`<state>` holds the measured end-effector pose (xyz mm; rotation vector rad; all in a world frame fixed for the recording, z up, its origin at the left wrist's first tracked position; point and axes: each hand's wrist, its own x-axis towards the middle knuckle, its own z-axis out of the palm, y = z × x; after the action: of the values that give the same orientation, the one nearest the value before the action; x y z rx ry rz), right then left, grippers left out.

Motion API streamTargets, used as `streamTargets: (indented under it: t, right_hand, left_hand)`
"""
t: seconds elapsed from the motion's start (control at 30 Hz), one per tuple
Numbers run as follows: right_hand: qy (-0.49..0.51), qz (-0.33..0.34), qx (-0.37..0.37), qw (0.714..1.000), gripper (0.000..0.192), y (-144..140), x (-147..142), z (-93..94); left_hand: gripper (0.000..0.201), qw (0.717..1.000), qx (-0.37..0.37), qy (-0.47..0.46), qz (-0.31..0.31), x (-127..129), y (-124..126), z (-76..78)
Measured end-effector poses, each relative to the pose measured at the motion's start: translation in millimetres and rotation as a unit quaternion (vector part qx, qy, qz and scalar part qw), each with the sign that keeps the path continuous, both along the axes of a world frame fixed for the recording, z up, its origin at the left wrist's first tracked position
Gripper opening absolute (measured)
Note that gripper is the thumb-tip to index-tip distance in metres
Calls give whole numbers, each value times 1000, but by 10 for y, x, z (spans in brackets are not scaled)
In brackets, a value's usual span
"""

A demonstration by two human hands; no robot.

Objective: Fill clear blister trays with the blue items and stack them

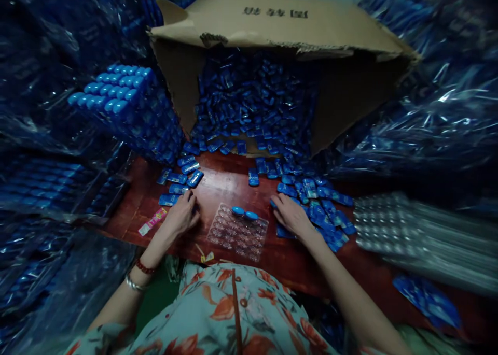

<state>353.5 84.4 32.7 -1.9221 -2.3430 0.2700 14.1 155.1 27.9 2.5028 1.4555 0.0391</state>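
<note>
I saw the clear blister tray [227,236] between the left hand [181,211] and right hand [291,214], presumably for easy reach, two blue packs [251,215] in its far row; both curled at loose packs [287,190], whether clamped I couldn't tell

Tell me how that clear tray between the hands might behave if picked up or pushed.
The clear tray looks thin and see-through, so it is probably light and slightly bendy. Its glossy surface might slide easily across the shiny table. With two blue pieces at its far edge, it could dip that way when lifted.
</note>
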Motion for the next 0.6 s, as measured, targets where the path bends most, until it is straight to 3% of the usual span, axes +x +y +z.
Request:
streamTargets:
  t: [0.07, 0.13, 0.2, 0.27, 0.4, 0.5, 0.6]
  right_hand:
    - [143, -72, 34, 987, 33, -122, 72, 22]
    - [277, -136, 26, 951, 36, -318, 71, 59]
    - [367, -157, -12, 917, 32, -520, -40, 83]
    - [403, -141, -10, 904, 22, -658, -240, 62]
    - [378, -87, 131, 912, 18, -690, -617, -128]
    - [292, -24, 173, 940, 30, -618, -685, -246]
    - [161, 22, 159, 974, 34, -557, -634, -215]
  left_hand:
    - [20, 996, 36, -76, 30, -26, -60, -41]
    - [27, 982, 76, -161, 64, -56, -168, -86]
    - [33, 963, 95, -234, 91, -44, -312, -93]
    - [34, 953, 66, -281, 95, 37, -465, -46]
    - [30, 948, -38, -316, -1, 330, -666, 44]
    - [41, 945, -10, -320, -63, 500, -672, -47]
    - [46, 943, 46, -307, -118, 567, -611, -197]
